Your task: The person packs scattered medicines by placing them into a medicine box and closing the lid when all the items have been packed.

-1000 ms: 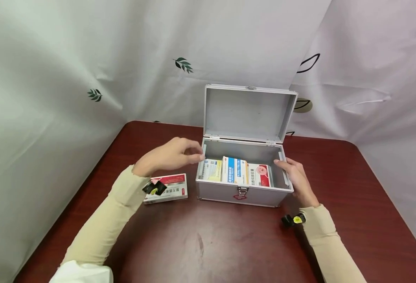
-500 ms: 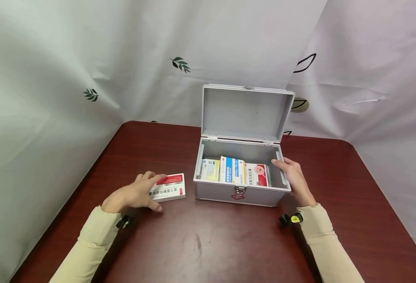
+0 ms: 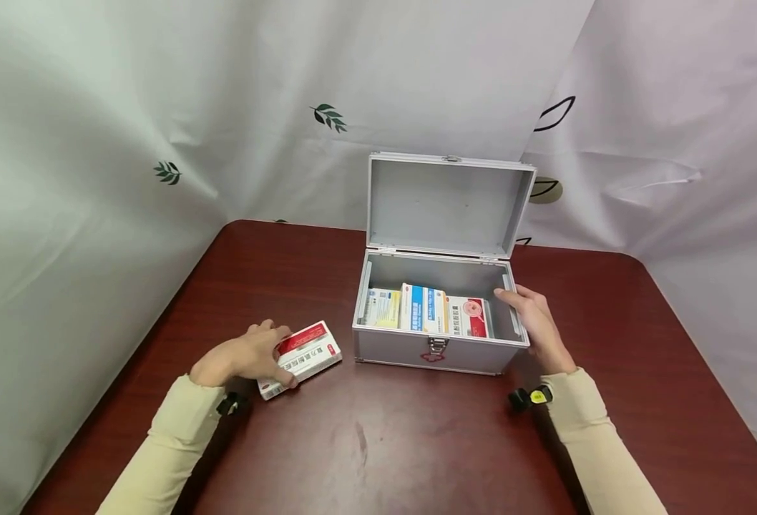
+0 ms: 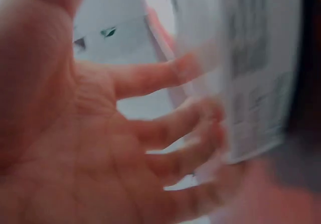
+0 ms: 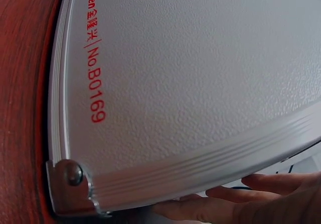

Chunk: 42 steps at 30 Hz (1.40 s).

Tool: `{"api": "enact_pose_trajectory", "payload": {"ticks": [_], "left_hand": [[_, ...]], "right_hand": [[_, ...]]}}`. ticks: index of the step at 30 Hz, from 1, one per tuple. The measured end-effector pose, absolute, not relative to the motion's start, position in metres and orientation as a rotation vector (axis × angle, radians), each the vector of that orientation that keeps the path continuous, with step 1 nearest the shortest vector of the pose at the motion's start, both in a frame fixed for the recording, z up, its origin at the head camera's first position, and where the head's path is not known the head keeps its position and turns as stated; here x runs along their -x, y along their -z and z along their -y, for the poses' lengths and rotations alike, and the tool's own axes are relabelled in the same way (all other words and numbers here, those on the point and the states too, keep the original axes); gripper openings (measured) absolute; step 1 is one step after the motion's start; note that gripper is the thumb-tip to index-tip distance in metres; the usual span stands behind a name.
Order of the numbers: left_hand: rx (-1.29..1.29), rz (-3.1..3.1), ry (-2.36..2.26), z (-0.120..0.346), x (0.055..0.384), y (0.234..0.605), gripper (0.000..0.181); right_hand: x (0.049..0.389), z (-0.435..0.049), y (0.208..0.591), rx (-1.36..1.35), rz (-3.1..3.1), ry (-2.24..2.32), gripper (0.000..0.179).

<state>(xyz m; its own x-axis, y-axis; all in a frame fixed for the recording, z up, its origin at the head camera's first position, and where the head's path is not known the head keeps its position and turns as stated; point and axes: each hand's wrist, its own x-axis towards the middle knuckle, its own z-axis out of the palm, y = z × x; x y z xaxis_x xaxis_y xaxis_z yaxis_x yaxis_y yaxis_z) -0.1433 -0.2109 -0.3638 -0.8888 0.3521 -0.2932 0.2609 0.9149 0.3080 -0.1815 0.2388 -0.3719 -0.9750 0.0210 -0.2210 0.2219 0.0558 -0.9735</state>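
Note:
My left hand (image 3: 252,355) holds a red-and-white medicine box (image 3: 312,350) between thumb and fingers, low over the table left of the case. In the left wrist view the fingers curl to the blurred white box (image 4: 261,73). An aluminium first-aid case (image 3: 391,349) stands with its lid up. Several medicine boxes fill its front part, among them a yellow-and-white one (image 3: 381,307), a blue-and-white one (image 3: 422,307) and another red-and-white one (image 3: 467,317). My right hand (image 3: 536,325) grips the case's right wall, thumb over the rim; the right wrist view shows its fingers (image 5: 215,206) along the case edge.
The case's raised lid (image 3: 446,207) leans back near the pale curtain (image 3: 436,79). A dark red table (image 3: 417,429) lies under everything, its rounded corners at the back. A latch (image 3: 438,345) hangs on the case's front.
My left hand came away from the case's left rim, went down left to the medicine box and took hold of it. The box has turned askew, its near end toward me. My right hand stayed.

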Motion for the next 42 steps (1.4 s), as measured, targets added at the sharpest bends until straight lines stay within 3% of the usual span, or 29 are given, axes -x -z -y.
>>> {"api": "enact_pose_trajectory", "payload": {"ticks": [7,13,18,28,36,42], "left_hand": [[-0.478,-2.675,-0.543,0.215,0.143,0.307,0.065],[-0.613,-2.800,-0.526,0.176,0.141,0.258,0.068],[-0.650,-2.773,-0.562,0.124,0.148,0.238,0.087],[-0.577,-2.461,-0.653,0.029,0.193,0.236,0.096],[-0.509,-2.380,-0.616,-0.013,0.215,0.250,0.096],[-0.452,-2.391,-0.377,-0.035,0.224,0.261,0.113]], "right_hand": [[0.183,-0.239,0.370,-0.253,-2.159,2.039,0.059],[0.180,-0.241,0.369,-0.252,-2.165,2.020,0.060],[0.180,-0.240,0.371,-0.234,-2.167,2.030,0.060],[0.179,-0.239,0.371,-0.241,-2.139,2.071,0.058],[0.182,-0.239,0.370,-0.262,-2.138,2.067,0.054],[0.181,-0.239,0.369,-0.266,-2.111,2.086,0.055]]}}
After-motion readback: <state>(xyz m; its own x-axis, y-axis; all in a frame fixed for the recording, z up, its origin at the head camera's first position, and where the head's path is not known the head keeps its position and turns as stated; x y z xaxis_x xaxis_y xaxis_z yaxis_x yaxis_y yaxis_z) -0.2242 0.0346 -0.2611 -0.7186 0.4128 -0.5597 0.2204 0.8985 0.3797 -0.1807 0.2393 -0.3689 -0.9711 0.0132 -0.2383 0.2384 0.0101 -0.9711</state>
